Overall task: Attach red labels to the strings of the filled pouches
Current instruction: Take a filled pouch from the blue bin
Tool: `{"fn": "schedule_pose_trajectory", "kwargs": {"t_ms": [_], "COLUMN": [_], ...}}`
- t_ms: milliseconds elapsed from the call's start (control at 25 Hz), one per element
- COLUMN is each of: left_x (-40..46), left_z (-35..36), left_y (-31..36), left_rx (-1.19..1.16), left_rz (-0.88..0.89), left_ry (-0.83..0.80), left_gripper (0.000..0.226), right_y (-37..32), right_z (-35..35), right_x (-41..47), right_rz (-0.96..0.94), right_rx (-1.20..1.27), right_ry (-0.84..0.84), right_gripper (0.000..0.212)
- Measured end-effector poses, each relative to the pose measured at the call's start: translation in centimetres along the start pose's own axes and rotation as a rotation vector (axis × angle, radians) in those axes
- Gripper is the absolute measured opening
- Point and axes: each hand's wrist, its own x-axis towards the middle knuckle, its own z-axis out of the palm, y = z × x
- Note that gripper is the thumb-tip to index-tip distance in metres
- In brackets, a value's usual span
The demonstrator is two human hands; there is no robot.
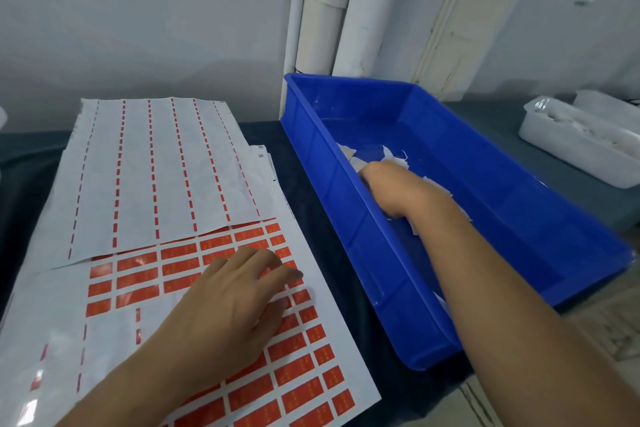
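Flat on the label sheet [207,340] at seven o'clock, left hand [221,315] rests with straight fingers; right hand [391,184], grip hidden, fetches pouches [433,185] from the blue bin [346,218] at two o'clock. Next: peel one red label.

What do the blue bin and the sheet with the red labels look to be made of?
The blue bin looks like moulded plastic: smooth walls, ribbed sides, a soft sheen. The label sheet seems to be glossy coated paper: thin, flat, with glare on its bare strips. The red labels look like printed stickers.

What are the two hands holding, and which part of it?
The left hand holds nothing: its fingers rest flat on the red label sheet. The right hand reaches among the white pouches in the blue bin; whether it holds one cannot be told.
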Motion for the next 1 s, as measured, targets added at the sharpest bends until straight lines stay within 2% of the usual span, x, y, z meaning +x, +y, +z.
{"fn": "schedule_pose_trajectory", "kwargs": {"t_ms": [160,320,400,480,560,640,720,760,840,880,1000], "left_x": [-0.7,-1.6,-1.9,-2.2,-2.6,-2.9,-3.1,-3.3,-3.5,-3.6,-3.8], "left_z": [-0.2,-1.1,-1.8,-2.7,-3.4,-4.0,-4.4,-4.4,-3.9,-3.7,-3.2], "left_y": [-0.3,-1.0,-1.2,-1.7,-2.6,-3.8,-4.9,-5.5,-6.6,-7.0,-7.9], "left_rx": [-0.028,-0.088,-0.171,-0.305,-0.485,-0.692,-0.842,-0.88,-0.902,-0.894,-0.853], "left_rz": [-0.008,-0.087,-0.17,-0.275,-0.355,-0.401,-0.422,-0.448,-0.502,-0.523,-0.613], "left_ry": [0.007,0.008,0.012,0.056,0.17,0.254,0.269,0.282,0.35,0.39,0.48], "left_gripper": [0.047,0.044,0.042,0.042,0.048,0.057,0.062,0.058,0.034,0.024,0.015], "right_y": [-0.4,-1.0,-2.1,-4.5,-8.2,-12.0,-15.2,-16.7,-18.7,-19.4,-20.6], "right_z": [-0.9,-3.0,-4.4,-5.4,-5.2,-3.5,-0.8,0.8,3.8,5.0,7.9], "right_x": [0.0,-0.2,-0.7,-1.3,-2.1,-2.6,-2.5,-2.5,-2.1,-2.0,-1.7], "right_rz": [0.04,0.057,-0.062,-0.249,-0.424,-0.53,-0.568,-0.576,-0.568,-0.548,-0.459], "right_rx": [0.155,0.242,0.334,0.452,0.603,0.714,0.805,0.848,0.956,1.031,1.295], "right_ry": [0.262,0.542,0.703,0.793,0.737,0.55,0.313,0.224,0.148,0.143,0.178], "right_gripper": [0.014,0.009,0.008,0.009,0.015,0.019,0.018,0.017,0.014,0.012,0.01]}}
